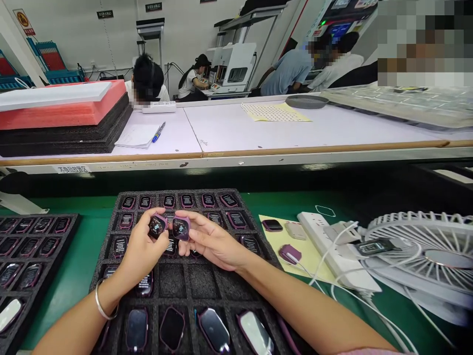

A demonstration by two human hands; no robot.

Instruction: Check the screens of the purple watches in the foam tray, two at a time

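Observation:
My left hand (pixel 142 246) is closed on a purple-cased smartwatch (pixel 157 226), its round dial lit. Beside it, a second purple smartwatch (pixel 181 228) with a similar lit dial is pinched between the fingers of my right hand (pixel 210 239). The two watches are held side by side, screens toward me. Below them lies a black foam tray (pixel 203 282) with several rows of pockets. Many pockets hold purple watches, some with white text on screen; the front row includes a dark-screened watch (pixel 172 328). My hands and forearms hide part of the tray.
Another foam tray (pixel 70 231) with watches lies left. To the right are a yellow sheet (pixel 269 224) bearing small devices, a white power strip (pixel 332 251) with cables, and a white fan (pixel 421 246). A raised shelf (pixel 221 135) crosses behind; several people work beyond it.

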